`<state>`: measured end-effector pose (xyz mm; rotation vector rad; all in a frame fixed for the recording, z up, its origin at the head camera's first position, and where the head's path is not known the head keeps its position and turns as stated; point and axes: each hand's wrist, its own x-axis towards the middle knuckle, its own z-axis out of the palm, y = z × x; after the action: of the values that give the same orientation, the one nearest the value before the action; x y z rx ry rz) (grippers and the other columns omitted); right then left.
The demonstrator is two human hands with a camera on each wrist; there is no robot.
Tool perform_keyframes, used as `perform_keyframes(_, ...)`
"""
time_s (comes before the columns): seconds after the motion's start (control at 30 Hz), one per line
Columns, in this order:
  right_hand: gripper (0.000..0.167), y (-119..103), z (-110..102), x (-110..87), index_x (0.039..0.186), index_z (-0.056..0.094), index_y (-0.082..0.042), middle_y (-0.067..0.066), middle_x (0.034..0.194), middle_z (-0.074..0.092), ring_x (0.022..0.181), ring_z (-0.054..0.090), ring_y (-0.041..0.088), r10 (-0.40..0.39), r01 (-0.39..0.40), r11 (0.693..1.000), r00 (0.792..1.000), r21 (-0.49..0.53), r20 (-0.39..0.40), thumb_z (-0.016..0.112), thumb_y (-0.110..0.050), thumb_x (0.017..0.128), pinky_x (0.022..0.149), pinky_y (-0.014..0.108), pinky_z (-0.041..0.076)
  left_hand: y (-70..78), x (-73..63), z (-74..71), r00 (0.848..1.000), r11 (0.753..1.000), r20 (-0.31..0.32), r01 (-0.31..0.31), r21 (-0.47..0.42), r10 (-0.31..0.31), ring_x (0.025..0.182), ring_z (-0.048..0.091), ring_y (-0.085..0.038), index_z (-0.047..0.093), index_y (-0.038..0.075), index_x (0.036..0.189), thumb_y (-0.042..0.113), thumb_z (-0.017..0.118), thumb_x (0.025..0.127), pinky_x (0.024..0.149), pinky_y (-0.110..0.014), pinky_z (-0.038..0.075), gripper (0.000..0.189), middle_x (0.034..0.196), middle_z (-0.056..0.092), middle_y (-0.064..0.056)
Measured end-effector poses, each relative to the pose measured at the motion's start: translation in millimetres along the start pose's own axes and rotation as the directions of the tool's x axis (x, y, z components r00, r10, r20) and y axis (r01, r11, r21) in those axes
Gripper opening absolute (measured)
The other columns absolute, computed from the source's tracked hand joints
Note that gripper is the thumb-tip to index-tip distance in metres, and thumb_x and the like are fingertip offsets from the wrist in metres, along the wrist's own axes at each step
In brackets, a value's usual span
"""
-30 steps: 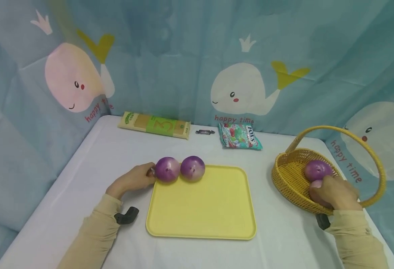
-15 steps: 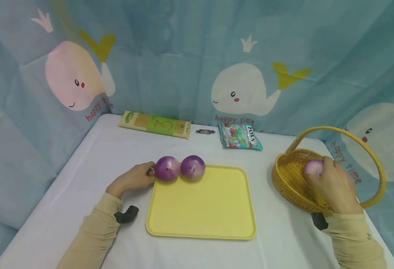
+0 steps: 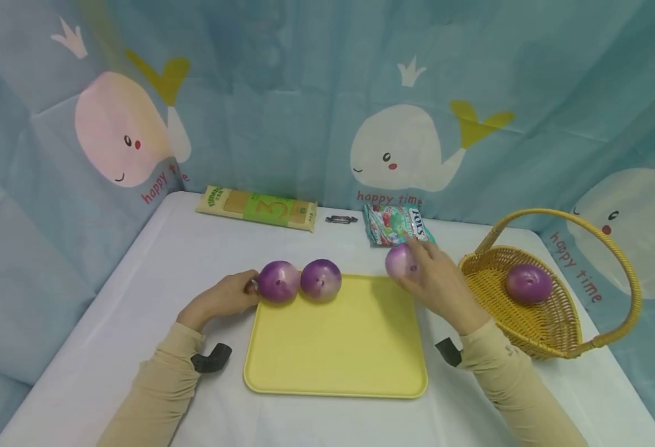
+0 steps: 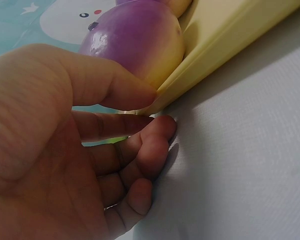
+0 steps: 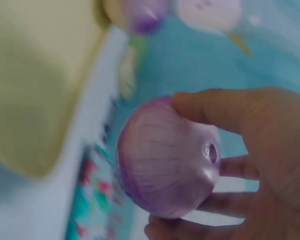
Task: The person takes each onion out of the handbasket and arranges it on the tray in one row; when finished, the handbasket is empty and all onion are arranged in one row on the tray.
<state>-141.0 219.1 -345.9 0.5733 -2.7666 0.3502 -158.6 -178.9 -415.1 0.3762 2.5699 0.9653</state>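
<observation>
At centre left of the head view, the left hand (image 3: 221,301) pinches the upper-left corner of a yellow tray (image 3: 335,347) between thumb and forefinger. Behind, at upper left of centre, lies a green-labelled packet (image 3: 266,208). Two purple onions (image 3: 279,282) sit side by side along the tray's top edge. Over its upper-right corner, the right hand (image 3: 441,282) grips a third onion (image 3: 398,263), fingers curled round it. At far right, a wicker basket (image 3: 489,295) holds a fourth onion (image 3: 529,284).
</observation>
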Motion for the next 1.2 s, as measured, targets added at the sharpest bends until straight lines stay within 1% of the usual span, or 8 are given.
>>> perform_keyframes(0.07,0.072,-8.0,16.4,2.3,0.138,0.048,0.001,0.027,0.125,0.058,0.101,0.064,0.043,0.002,-0.003,1.000,0.998,0.017,0.063,0.076,-0.033,0.082,0.083,0.053,0.054,-0.3,0.3,0.6,1.000,1.000,0.000,0.001,-0.002,-0.001,0.066,0.051,-0.015,0.056,0.000,0.119,0.015,0.061,0.085,0.059,-0.029,0.042,0.037,0.081,0.053,-0.005)
perform_keyframes(0.17,0.069,-18.0,35.1,1.8,0.137,0.051,-0.002,0.024,0.125,0.058,0.100,0.064,0.041,0.017,-0.019,1.000,0.991,0.018,0.130,0.076,-0.034,0.081,0.080,0.051,0.055,-0.3,0.7,1.2,1.000,1.000,0.003,-0.001,-0.005,0.002,0.066,0.051,-0.015,0.055,0.000,0.118,0.015,0.061,0.085,0.059,-0.029,0.042,0.036,0.081,0.053,-0.005)
perform_keyframes(0.23,0.066,-22.3,43.7,0.0,0.135,0.054,-0.004,0.023,0.121,0.059,0.095,0.064,0.036,0.007,-0.008,1.000,0.990,0.008,0.139,0.076,-0.033,0.081,0.074,0.048,0.056,-0.2,0.7,1.2,1.000,1.000,0.002,-0.005,-0.002,0.005,0.066,0.051,-0.015,0.055,0.000,0.118,0.015,0.061,0.086,0.058,-0.029,0.042,0.036,0.080,0.053,-0.005)
perform_keyframes(0.33,0.065,-25.6,51.3,-2.8,0.134,0.056,-0.005,0.022,0.115,0.060,0.088,0.063,0.032,-0.029,0.032,0.999,0.992,-0.019,0.120,0.077,-0.032,0.079,0.067,0.043,0.055,0.5,0.7,0.4,1.000,1.000,0.000,0.000,0.007,0.000,0.066,0.051,-0.014,0.056,0.001,0.118,0.016,0.061,0.086,0.059,-0.028,0.042,0.036,0.080,0.053,-0.004)
perform_keyframes(0.47,0.068,-28.0,54.5,-3.1,0.136,0.054,-0.004,0.021,0.114,0.061,0.090,0.062,0.031,-0.040,0.042,0.999,0.992,-0.020,0.118,0.078,-0.034,0.079,0.069,0.043,0.055,1.7,0.5,-1.4,1.000,1.000,-0.003,0.000,0.011,0.000,0.067,0.050,-0.015,0.056,0.001,0.118,0.016,0.061,0.086,0.059,-0.028,0.042,0.036,0.081,0.054,-0.005)
perform_keyframes(0.73,0.073,-37.4,55.9,3.5,0.140,0.049,-0.004,0.022,0.121,0.059,0.102,0.062,0.035,-0.032,0.023,0.998,0.982,0.050,0.186,0.077,-0.036,0.081,0.081,0.048,0.055,0.1,0.9,-0.4,1.000,1.000,-0.002,-0.002,0.010,0.002,0.068,0.051,-0.015,0.055,-0.001,0.123,0.017,0.061,0.087,0.059,-0.028,0.043,0.041,0.083,0.056,-0.006)
perform_keyframes(0.9,0.073,-42.6,58.1,6.0,0.141,0.048,-0.004,0.023,0.123,0.058,0.101,0.063,0.035,-0.043,0.033,0.998,0.980,0.055,0.193,0.076,-0.036,0.081,0.080,0.047,0.056,-0.3,0.6,0.1,1.000,1.000,0.000,-0.002,0.002,0.002,0.066,0.052,-0.015,0.054,-0.002,0.124,0.016,0.060,0.087,0.059,-0.029,0.043,0.042,0.083,0.055,-0.006)
perform_keyframes(1.2,0.075,-46.7,59.3,6.9,0.142,0.047,-0.004,0.023,0.124,0.057,0.101,0.063,0.036,-0.068,0.059,0.997,0.983,0.052,0.171,0.077,-0.036,0.081,0.078,0.047,0.056,-1.6,0.7,0.9,1.000,1.000,-0.005,-0.011,0.009,0.011,0.065,0.049,-0.015,0.056,0.005,0.106,0.017,0.060,0.086,0.058,-0.029,0.041,0.023,0.078,0.053,-0.004)
